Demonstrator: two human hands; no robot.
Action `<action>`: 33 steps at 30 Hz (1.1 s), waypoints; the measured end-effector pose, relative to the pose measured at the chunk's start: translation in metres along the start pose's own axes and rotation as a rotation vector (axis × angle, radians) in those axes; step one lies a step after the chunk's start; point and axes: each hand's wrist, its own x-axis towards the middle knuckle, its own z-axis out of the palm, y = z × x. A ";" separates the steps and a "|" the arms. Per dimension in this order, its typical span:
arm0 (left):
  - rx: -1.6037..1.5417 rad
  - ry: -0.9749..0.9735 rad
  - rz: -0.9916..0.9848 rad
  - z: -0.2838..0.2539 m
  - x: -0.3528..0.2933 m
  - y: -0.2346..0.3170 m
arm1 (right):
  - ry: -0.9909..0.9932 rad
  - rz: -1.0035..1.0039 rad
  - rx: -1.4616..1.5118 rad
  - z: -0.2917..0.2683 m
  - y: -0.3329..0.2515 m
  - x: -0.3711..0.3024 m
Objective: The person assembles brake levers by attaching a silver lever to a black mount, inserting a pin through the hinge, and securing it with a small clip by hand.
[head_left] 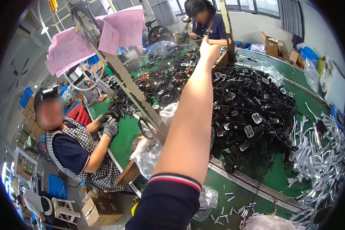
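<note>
My left arm stretches far forward over the bench, its dark sleeve ending in a red and white band. At its end my left hand point(209, 49) looks closed, thumb uppermost, beside the worn, pale upright post point(227, 25). What its fingers hold, if anything, is hidden. Below and right of the hand lies a big heap of black parts with cables point(245, 111), some showing silver rectangular openings. More black cabled parts point(161, 82) spread to the left of my forearm. My right hand is out of view.
Curved silver levers point(314, 161) pile up at right. Small metal pins point(226, 214) lie nearby, beside a plastic bag point(207, 203). A slanted post point(122, 73) carries pink sheets point(71, 48). A gloved co-worker point(76, 142) sits left; another person point(209, 23) works across the bench.
</note>
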 end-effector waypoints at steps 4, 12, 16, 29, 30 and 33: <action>0.094 0.129 0.094 -0.004 0.008 -0.009 | -0.018 -0.012 0.003 0.002 -0.002 0.002; 0.078 0.021 0.015 -0.023 -0.011 0.013 | -0.034 -0.040 0.006 0.004 -0.002 0.001; 0.135 0.132 0.058 -0.028 -0.034 0.029 | -0.034 -0.054 0.009 0.004 -0.002 0.001; 0.208 -0.390 -0.050 -0.033 -0.150 0.047 | -0.039 -0.028 0.037 -0.007 0.030 -0.024; 0.367 -0.531 0.058 -0.034 -0.167 0.044 | -0.044 -0.040 0.033 -0.002 0.020 -0.024; 0.676 -0.612 0.583 0.001 -0.198 0.027 | -0.015 -0.029 0.064 -0.008 0.023 -0.027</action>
